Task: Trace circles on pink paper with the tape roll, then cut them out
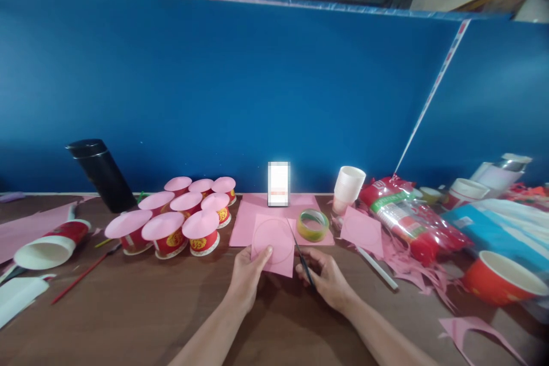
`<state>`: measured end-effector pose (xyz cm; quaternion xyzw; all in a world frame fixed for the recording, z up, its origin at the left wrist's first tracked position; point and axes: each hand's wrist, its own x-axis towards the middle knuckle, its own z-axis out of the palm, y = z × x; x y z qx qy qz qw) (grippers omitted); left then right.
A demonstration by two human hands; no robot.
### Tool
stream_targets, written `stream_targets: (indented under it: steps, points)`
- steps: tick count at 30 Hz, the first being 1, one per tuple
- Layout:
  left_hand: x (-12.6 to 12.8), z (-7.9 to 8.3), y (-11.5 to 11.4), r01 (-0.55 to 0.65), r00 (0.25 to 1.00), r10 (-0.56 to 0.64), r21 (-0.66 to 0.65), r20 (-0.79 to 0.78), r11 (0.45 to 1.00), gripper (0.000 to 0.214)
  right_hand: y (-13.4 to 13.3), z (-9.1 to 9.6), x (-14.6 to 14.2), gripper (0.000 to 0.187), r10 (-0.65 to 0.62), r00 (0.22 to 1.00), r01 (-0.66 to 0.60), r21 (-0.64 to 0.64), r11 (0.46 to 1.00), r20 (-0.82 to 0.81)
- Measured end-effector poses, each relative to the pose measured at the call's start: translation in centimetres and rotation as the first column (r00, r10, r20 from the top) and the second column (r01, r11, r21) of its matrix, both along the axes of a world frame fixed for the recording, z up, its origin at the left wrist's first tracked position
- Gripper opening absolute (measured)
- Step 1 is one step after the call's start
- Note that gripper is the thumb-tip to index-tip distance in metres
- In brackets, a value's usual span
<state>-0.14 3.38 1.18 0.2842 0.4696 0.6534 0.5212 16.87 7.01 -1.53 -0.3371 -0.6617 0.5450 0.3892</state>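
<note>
Pink paper (273,254) is resting in the left hand (246,277), and scissors (306,270) are sitting in the right hand (325,279).
The left fingers are pinching the paper's lower left side, thumb on top, and a round line (thin and faint) is showing on it. The right fingers are holding the black handles, and a blade is pointing away by the paper's right edge. Tape (313,234) is lying just to the right, and red cups (202,242) are standing left on the brown table (274,331).

No readable text.
Gold emblems (175,240) on red paper cups (205,242), print on red-and-green plastic bag (412,218): possibly lettering, too blurred.
</note>
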Motion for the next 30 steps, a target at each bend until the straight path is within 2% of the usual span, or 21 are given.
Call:
stream_targets:
  steps: [13, 21, 30]
  points:
    - [-0.1, -0.7, 0.2, 0.023, 0.999, -0.023, 0.009, -0.047, 1.000, 0.032, -0.2, 0.5, -0.1, 0.032, 0.002, 1.000, -0.002, 0.000, 1.000, -0.005]
    - [-0.7, -1.7, 0.4, 0.079, 0.995, -0.077, 0.037, -0.064, 0.996, 0.030, -0.2, 0.5, -0.1, 0.031, 0.011, 1.000, -0.011, 0.011, 1.000, -0.026]
    - [-0.2, -0.5, 0.0, 0.047, 0.998, -0.046, 0.017, -0.040, 0.999, 0.033, -0.3, 0.8, -0.2, 0.036, 0.015, 1.000, -0.015, 0.016, 1.000, -0.010]
